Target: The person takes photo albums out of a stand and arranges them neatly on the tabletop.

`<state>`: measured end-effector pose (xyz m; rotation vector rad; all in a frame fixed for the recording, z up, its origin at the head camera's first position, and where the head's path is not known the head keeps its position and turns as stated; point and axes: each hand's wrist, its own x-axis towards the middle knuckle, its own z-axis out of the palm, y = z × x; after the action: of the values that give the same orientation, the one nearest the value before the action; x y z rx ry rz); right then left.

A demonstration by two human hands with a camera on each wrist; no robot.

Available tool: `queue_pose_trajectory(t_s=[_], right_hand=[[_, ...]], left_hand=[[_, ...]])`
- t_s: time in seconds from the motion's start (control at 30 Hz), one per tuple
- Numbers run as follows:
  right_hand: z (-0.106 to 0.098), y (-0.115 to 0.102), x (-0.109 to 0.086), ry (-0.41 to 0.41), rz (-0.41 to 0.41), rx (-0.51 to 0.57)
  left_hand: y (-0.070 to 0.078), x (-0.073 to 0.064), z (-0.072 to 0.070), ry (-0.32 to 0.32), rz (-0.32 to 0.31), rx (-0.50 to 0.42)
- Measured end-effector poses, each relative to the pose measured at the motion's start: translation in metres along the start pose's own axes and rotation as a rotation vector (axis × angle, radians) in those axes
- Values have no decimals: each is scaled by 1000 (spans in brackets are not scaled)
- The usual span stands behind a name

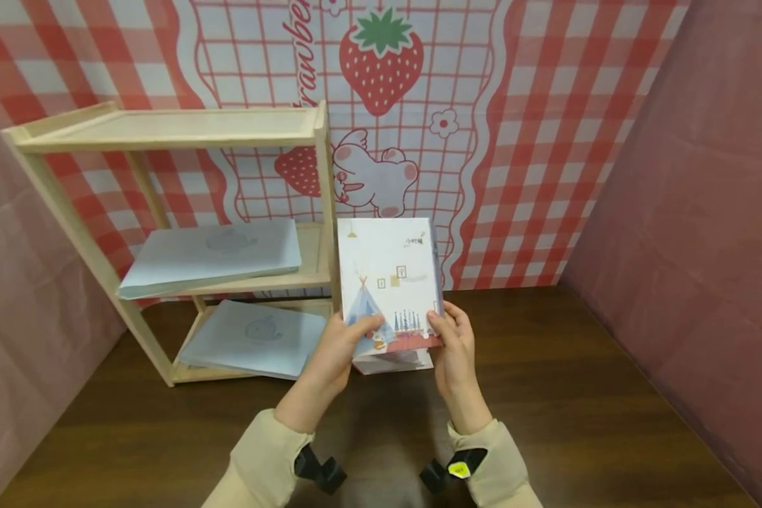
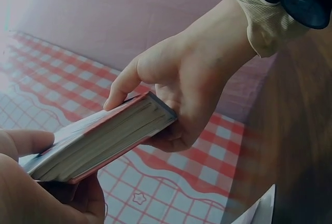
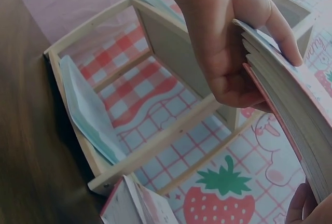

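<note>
A thick hardcover book [image 1: 390, 275] with a white cover, a blue tent drawing and a red lower band is held up between both hands. My left hand [image 1: 338, 347] grips its lower left corner, thumb on the front cover and fingers behind. My right hand [image 1: 454, 346] pinches the lower right edge the same way. The left wrist view shows the page block [image 2: 111, 141] between the two covers. Below the held book, a second book [image 1: 395, 362] shows partly in the head view; its red-edged corner [image 3: 139, 203] appears in the right wrist view.
On the left stands a light wooden shelf unit [image 1: 178, 141]. Pale blue sheets or booklets [image 1: 216, 255] lie on its middle shelf, with another pale blue stack [image 1: 254, 337] on the bottom one. A strawberry-print cloth [image 1: 527, 155] covers the back; pink cloth [image 1: 679, 233] borders the right side.
</note>
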<state>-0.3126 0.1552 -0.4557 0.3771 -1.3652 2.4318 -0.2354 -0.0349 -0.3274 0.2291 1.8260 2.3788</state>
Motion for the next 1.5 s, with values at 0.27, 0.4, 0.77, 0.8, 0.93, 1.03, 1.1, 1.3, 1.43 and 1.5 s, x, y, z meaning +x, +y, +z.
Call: queue_pose_trajectory(t_s=[0.27,0.4,0.77,0.8,0.93,1.03,1.1,1.3,1.43,1.5], right_hand=[[-13,4,8,60,-12,-1],[-29,19,15,100,-5,-10],[20,-42,-11,91,2,-36],[12,-36,-8,77,-8,-27],[-5,-23,-1,113,15,-91],[-22,-8,6,137,20,-97],[-27,-5,7,140,19,-86],[-51,14,18,191,12,-107],[-66,24,26,244,-31,-110],[-68,25,27,256,-42,-98]], left_hand=[[-5,6,4,-16,-28,37],[-8,6,6,-39,-36,-16],[-15,6,9,-67,-26,92],[-15,6,9,-70,-29,101],[-16,7,9,-76,-34,117],[-18,7,9,-57,-44,88],[-21,8,10,-37,-60,55],[-28,9,15,8,-47,-17],[-33,11,19,13,2,-19],[-35,11,20,14,11,-37]])
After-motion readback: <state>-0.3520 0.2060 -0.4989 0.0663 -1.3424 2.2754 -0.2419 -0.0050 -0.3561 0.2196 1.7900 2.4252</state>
